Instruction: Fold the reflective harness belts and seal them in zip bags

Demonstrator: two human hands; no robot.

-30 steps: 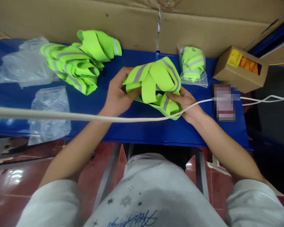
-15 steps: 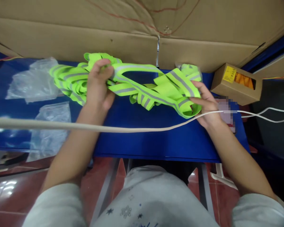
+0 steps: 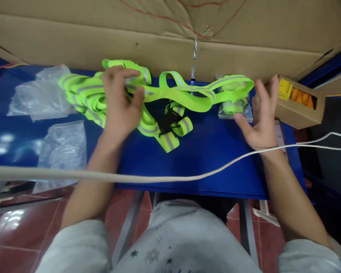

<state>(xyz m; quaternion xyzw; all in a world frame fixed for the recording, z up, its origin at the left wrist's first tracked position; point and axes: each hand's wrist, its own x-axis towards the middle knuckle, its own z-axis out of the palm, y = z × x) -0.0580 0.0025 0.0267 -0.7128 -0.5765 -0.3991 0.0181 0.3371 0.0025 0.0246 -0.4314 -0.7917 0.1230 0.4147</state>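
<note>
Green strap gripped by left hand; plastic bag holds another, folded

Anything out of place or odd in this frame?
A white cable runs across the blue table, over the wrist of the right hand. The reflective strap sprawls twisted, one end under the left hand.

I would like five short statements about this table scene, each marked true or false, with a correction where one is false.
1. The left hand grips the neon reflective strap. True.
2. The right hand is closed in a fist. False: its fingers are spread open.
3. The small cardboard box holds blue items. False: orange ones show through its opening.
4. A white cable crosses in front of both forearms. True.
5. The table is red. False: it is blue.
</note>
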